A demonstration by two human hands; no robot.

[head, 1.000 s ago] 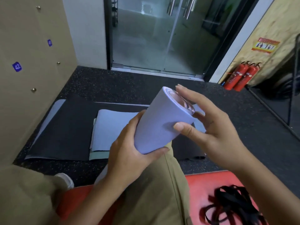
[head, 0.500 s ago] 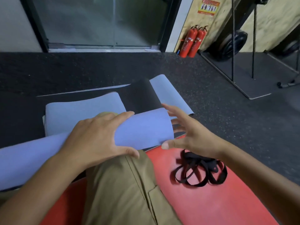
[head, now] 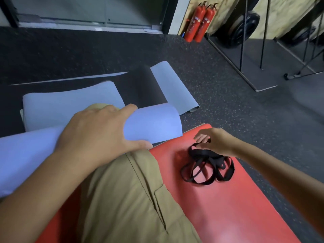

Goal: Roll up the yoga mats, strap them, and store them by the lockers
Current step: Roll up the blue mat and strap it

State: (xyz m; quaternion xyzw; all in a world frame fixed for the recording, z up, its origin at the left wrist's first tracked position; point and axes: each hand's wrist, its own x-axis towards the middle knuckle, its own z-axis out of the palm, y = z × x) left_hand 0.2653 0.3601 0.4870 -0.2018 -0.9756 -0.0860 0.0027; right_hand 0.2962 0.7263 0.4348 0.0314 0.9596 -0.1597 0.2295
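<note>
Spreading across the whole view, the dark speckled floor carries everything. A red mat fills the 5 o'clock part, cut off by the bottom edge and partly covered by the person's khaki trouser leg, which also runs out of frame. At 10 o'clock lie flat mats: a black mat over a grey mat, with a pale folded mat in front; how many layers sit beneath it is hard to make out.

The rolled lilac mat lies across the knee from 9 o'clock toward the centre, its left end cut off by the frame edge and its middle hidden under the left hand. That hand grips the roll from above, fingers curled over the top and thumb pressed along the near side.

At 3 o'clock of the roll's free end, just apart from it, the right hand reaches down onto the red mat and pinches a loop of the black straps, a tangled pile whose separate pieces cannot be counted. The two hands are well apart.

At 1 o'clock stand two red fire extinguishers against the wall, beside a metal rack whose top is cut off.
</note>
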